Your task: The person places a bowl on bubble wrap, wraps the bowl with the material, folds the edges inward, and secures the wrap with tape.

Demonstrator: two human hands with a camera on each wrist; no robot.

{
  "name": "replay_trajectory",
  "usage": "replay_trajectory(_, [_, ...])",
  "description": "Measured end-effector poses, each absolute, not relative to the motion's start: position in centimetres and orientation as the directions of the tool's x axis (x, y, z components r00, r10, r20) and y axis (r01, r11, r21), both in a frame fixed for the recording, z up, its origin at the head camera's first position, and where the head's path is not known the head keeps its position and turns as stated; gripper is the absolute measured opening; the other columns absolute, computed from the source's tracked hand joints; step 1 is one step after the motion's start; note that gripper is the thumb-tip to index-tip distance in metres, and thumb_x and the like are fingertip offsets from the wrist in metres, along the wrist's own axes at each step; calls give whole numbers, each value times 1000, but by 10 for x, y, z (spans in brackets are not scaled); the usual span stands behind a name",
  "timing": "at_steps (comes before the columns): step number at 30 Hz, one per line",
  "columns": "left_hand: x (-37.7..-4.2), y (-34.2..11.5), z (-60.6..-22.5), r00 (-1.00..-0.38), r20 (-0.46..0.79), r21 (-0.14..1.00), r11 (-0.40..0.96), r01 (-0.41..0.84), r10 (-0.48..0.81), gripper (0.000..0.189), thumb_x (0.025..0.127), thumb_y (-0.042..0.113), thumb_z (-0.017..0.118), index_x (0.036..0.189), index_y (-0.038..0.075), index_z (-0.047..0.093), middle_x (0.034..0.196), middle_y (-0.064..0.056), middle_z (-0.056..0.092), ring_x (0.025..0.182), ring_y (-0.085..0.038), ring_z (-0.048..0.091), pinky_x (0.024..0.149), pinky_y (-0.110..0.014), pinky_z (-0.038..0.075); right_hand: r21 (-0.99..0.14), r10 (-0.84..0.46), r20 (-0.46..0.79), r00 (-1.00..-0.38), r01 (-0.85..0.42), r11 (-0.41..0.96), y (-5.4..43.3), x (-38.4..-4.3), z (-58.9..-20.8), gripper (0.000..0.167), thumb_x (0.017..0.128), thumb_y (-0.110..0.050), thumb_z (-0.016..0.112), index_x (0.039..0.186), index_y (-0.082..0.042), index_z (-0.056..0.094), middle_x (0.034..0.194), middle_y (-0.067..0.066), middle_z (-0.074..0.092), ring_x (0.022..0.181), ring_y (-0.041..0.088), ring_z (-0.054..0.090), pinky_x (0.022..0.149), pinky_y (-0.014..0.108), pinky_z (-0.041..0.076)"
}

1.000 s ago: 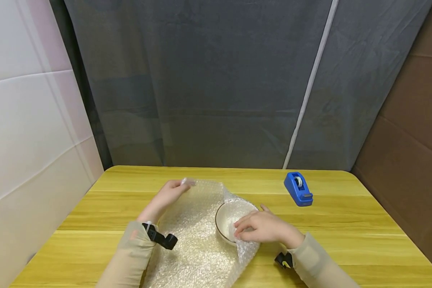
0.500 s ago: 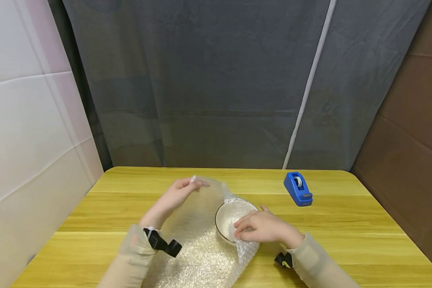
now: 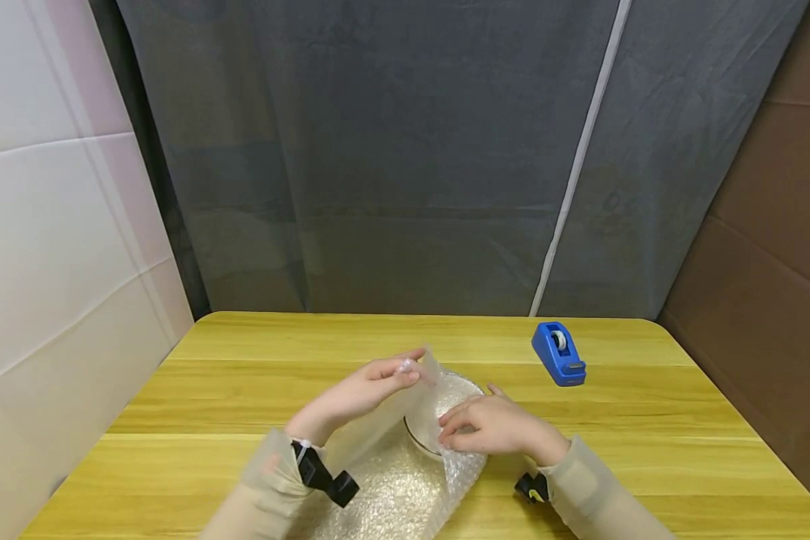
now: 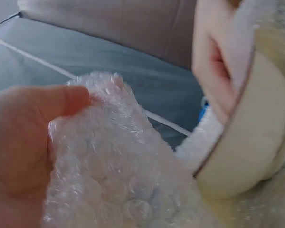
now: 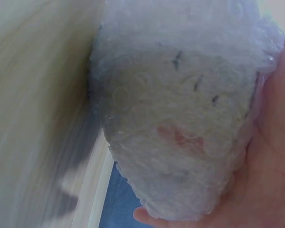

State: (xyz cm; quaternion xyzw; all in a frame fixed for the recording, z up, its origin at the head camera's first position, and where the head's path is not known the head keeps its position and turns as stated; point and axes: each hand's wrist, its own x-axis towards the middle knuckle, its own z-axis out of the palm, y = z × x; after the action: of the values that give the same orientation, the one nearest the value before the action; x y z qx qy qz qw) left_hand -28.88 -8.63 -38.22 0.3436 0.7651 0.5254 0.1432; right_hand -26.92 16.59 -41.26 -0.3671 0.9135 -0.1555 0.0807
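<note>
1. Moving rightward and toward the person, the left hand (image 3: 371,386) now carries the far corner of the clear bubble-wrap sheet (image 3: 394,480) from the far left of the sheet to a spot right over the rim of the white ceramic bowl (image 3: 420,431); a second ago that corner lay out near the table's middle left.
2. Thumb and fingers of that hand pinch the wrap's edge, which the left wrist view shows as a bunched fold held against the thumb (image 4: 57,102), with the bowl's cream wall just beyond.
3. Under the lifted flap, the sheet's left part now stands up off the yellow wooden table (image 3: 209,390) rather than lying flat, so I judge the bowl's left side is being covered.
4. Unchanged since the earlier frames, the right hand (image 3: 496,427) rests over the bowl's right half, its fingers curled and pressing the already folded wrap down against the rim; the right wrist view shows wrap bulging against the palm.
5. Well apart to the right, the blue plastic tape dispenser (image 3: 559,354) sits where it was, untouched.
</note>
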Motion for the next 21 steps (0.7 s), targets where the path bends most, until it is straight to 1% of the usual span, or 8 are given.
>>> replay_trajectory(5, [-286,-75,-389,-647,130,862,237,448,751,31,103,29,44,106,3,61,157,-12,24,144,-29,19,114,-52,20,-339,-699,-24,-715,-652,678,166,-269,-414,26,92,-39,53,101,-30,76,120,-15,64,118,16,56,102,76,15])
replay_trajectory(8, [-283,-68,-393,-628,99,847,266,461,772,40,104,32,41,125,3,58,157,-10,25,145,-28,17,115,-51,16,-336,-701,-14,-713,-657,674,166,-270,-414,25,91,-39,54,101,-30,76,118,-16,65,118,16,56,101,76,16])
replay_trajectory(10, [-282,-65,-395,-629,77,828,303,473,773,49,103,36,39,140,5,49,157,-9,26,145,-29,17,115,-53,13,-332,-706,-7,-708,-665,669,166,-270,-414,24,91,-38,54,100,-31,76,115,-17,66,116,15,56,101,76,16])
replay_trajectory(12, [-280,-62,-397,-633,65,797,342,498,771,55,103,38,37,148,5,39,156,-10,28,144,-31,18,115,-56,7,-327,-712,-3,-702,-672,664,166,-271,-415,24,92,-38,55,100,-31,76,111,-19,66,114,13,57,101,76,17])
replay_trajectory(14, [-280,-59,-398,-626,65,753,373,542,777,52,103,36,35,144,6,45,155,-12,30,143,-33,21,113,-61,2,-328,-716,-2,-698,-676,660,167,-271,-415,23,92,-37,55,100,-32,76,108,-22,66,113,11,57,101,76,17])
replay_trajectory(17, [-280,-55,-399,-616,66,680,416,604,785,40,104,33,32,122,14,61,153,-13,34,142,-33,26,110,-66,0,-329,-717,-1,-697,-677,659,167,-273,-416,22,92,-38,55,100,-33,75,107,-24,65,113,11,57,101,76,17])
replay_trajectory(18, [-280,-54,-399,-617,65,661,430,616,784,37,104,33,31,114,17,63,152,-13,36,141,-33,28,110,-67,1,-328,-717,-1,-698,-677,659,167,-273,-416,23,92,-38,55,100,-33,75,108,-24,65,113,11,57,101,76,17])
replay_trajectory(21, [-280,-48,-399,-633,49,606,481,634,773,34,103,34,30,98,23,62,150,-9,40,139,-32,33,109,-68,3,-325,-715,0,-699,-676,661,167,-273,-416,24,93,-41,55,102,-33,75,111,-22,65,115,13,57,101,75,18])
